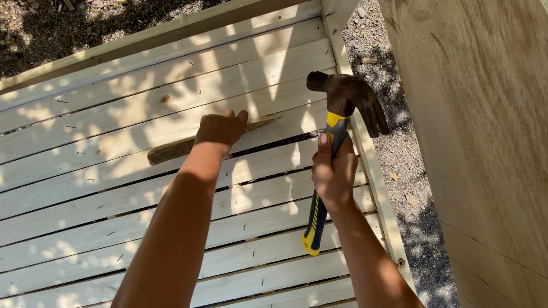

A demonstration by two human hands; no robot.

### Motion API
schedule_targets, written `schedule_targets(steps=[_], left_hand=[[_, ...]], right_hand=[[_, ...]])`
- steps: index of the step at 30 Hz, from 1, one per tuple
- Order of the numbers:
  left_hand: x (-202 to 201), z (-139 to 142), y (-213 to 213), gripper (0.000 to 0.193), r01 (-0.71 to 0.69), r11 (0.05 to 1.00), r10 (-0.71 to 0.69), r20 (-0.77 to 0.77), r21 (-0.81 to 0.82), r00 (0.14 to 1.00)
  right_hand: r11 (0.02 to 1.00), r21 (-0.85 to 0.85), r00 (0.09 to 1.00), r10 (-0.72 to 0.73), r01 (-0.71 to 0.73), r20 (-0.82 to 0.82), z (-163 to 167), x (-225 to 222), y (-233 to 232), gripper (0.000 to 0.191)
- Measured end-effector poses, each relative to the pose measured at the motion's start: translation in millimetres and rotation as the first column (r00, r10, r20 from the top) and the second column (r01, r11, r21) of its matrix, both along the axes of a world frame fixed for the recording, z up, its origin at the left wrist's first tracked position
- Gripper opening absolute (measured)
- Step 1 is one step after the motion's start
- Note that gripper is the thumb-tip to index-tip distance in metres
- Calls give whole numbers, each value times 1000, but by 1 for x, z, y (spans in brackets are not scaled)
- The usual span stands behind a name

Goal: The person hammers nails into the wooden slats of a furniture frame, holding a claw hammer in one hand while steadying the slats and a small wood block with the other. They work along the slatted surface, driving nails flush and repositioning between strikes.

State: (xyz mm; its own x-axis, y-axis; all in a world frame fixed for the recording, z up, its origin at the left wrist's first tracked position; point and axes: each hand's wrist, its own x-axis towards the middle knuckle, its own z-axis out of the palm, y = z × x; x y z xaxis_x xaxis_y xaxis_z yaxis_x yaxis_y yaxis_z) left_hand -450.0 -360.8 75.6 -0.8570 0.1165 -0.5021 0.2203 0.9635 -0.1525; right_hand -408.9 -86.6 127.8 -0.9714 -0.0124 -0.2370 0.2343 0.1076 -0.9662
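gripping a claw hammer (342, 114) in right hand (333, 174), left hand (221, 129) closed on wooden strip (171, 149), slatted panel (114, 102)

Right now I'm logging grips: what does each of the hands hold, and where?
Right hand grips the hammer mid-handle. Left hand presses a thin wooden strip near its middle.

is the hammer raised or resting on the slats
Raised. The right hand grips the hammer by its yellow-black handle, and its head hangs clear above the pale slats, touching none.
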Motion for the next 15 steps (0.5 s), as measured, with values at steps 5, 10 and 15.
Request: schedule_targets(steps=[5, 10, 15], left_hand=[[23, -22, 8, 36, -21, 998, 27, -116, 51, 993], [17, -29, 13, 28, -77, 996, 80, -66, 36, 995], [3, -30, 2, 26, -93, 994, 99, -88, 65, 991]], right_hand=[[987, -133, 991, -76, 91, 114, 1, 36, -16, 28], [919, 382, 994, 107, -98, -2, -21, 31, -43, 31], [988, 142, 997, -43, 53, -71, -21, 38, -47, 30]])
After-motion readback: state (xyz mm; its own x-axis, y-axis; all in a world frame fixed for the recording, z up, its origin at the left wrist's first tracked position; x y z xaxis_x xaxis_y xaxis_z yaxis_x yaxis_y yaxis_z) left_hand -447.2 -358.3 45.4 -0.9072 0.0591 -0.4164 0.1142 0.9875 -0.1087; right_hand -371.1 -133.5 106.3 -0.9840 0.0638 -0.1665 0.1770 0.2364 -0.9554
